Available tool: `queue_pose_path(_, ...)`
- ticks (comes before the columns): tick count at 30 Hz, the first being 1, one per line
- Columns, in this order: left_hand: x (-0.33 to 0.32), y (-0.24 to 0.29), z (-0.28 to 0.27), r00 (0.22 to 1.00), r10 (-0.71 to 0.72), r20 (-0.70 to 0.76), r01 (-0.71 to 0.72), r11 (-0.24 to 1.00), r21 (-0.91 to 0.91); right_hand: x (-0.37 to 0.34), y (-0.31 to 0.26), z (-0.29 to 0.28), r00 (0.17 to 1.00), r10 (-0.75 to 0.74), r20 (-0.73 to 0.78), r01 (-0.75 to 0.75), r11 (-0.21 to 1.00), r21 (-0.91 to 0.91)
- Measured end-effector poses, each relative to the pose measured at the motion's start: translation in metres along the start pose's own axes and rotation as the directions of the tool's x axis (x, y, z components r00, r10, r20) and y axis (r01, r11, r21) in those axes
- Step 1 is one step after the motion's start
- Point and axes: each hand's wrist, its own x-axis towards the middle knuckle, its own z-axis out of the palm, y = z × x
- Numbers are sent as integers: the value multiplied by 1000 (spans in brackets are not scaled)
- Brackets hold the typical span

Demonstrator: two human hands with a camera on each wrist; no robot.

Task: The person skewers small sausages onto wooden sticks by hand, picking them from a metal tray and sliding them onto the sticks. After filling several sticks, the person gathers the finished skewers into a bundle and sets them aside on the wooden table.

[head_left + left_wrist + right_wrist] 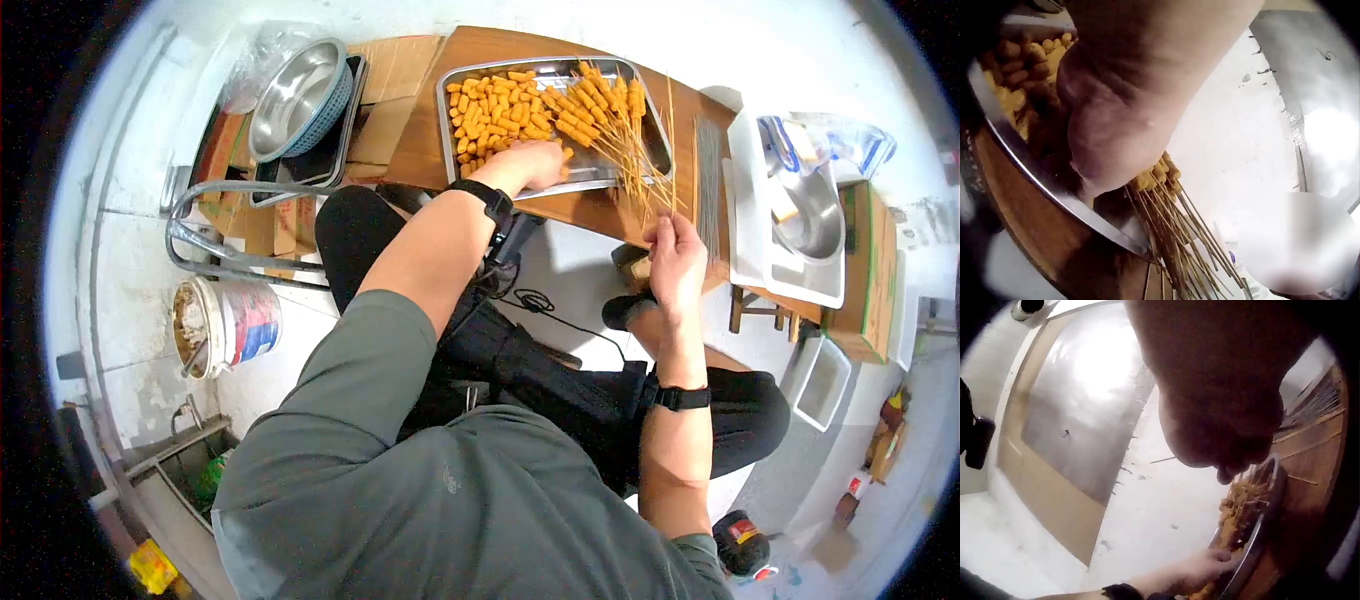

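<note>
Short orange-brown food pieces [495, 105] fill the left part of a metal tray [444, 130]. My left hand [535, 165] reaches over the tray's near side and pinches one food piece [566, 157] at its fingertips; its fingers are largely hidden in the left wrist view. Loaded skewers [590, 103] lie in the tray's right part, their bare sticks [632, 165] fanning over the near rim. To the right of the tray, my right hand [677, 255] has its fingers bent around a thin bamboo stick [1163, 460]. That stick's end sticks out beside the hand in the right wrist view.
Thin grey sticks [708, 180] lie on the wooden table [415, 150]. A white tub [748, 200] with a steel bowl [815, 225] stands at right. Left are a steel bowl in a blue basket [335, 115], a metal chair frame [190, 220] and a bucket [250, 320].
</note>
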Motion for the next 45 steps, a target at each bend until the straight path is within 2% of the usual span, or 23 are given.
queue_pose_path(1, -3, 0, -1, 1000, 1, 8, -2, 999, 48, -5, 4, 3, 999, -39, -23, 40, 999, 26)
queue_pose_path(2, -9, -2, 0, 998, 44, -54, -41, 998, 49, -9, 5, 6, 999, -45, -29, 46, 999, 27)
queue_pose_path(3, -13, -5, -3, 998, 48, -48, -45, 997, 60, -12, 3, 6, 999, -8, 33, 7, 999, 34)
queue_pose_path(4, -17, -7, -5, 997, -1, -82, -16, 978, -208, -13, 10, 12, 995, 54, 81, -63, 993, 102)
queue_pose_path(5, -20, -10, -8, 993, -60, -102, 6, 887, -462, -15, 21, 21, 985, 110, 135, -132, 977, 165)
queue_pose_path(6, -21, -16, -3, 970, -222, -100, 56, 601, -797, -19, 25, 30, 984, 116, 134, -139, 975, 173)
queue_pose_path(7, -22, -23, 1, 969, -225, -99, 60, 606, -793, -22, 27, 35, 978, 106, 180, -126, 986, 105)
queue_pose_path(8, -24, -32, 6, 968, -229, -101, -61, 174, -983, -26, 29, 41, 977, 59, 204, -80, 992, 97)
queue_pose_path(9, -28, -39, 7, 966, -236, -108, -177, -297, -938, -29, 32, 49, 974, 7, 227, -29, 995, 91)
queue_pose_path(10, -27, -46, 8, 966, -235, -107, -194, -390, -900, -35, 33, 60, 982, 16, 190, -49, 984, 171)
queue_pose_path(11, -27, -52, 9, 964, -242, -108, -198, -387, -901, -36, 36, 64, 975, -20, 221, -7, 993, 120)
queue_pose_path(13, -31, -53, 8, 946, -277, -168, -296, -525, -798, -42, 25, 68, 969, -12, 246, -19, 992, 124)
queue_pose_path(15, -34, -54, 4, 937, -293, -190, -325, -536, -779, -43, 27, 71, 962, -15, 271, -15, 994, 109)
queue_pose_path(17, -39, -54, 0, 953, -223, -203, -299, -602, -741, -44, 26, 73, 955, -18, 295, -10, 996, 92)
queue_pose_path(21, -40, -50, -3, 956, -210, -207, -294, -615, -732, -45, 23, 73, 957, -36, 287, 3, 993, 114)
queue_pose_path(26, -41, -41, -4, 949, -225, -218, -310, -561, -767, -46, 24, 72, 961, -20, 277, -15, 992, 126)
queue_pose_path(36, -40, -39, -6, 948, -210, -240, -317, -539, -780, -44, 31, 75, 964, -45, 262, 13, 992, 123)
queue_pose_path(45, -40, -35, -6, 937, -252, -243, -339, -484, -807, -44, 31, 76, 968, -64, 241, 42, 994, 97)
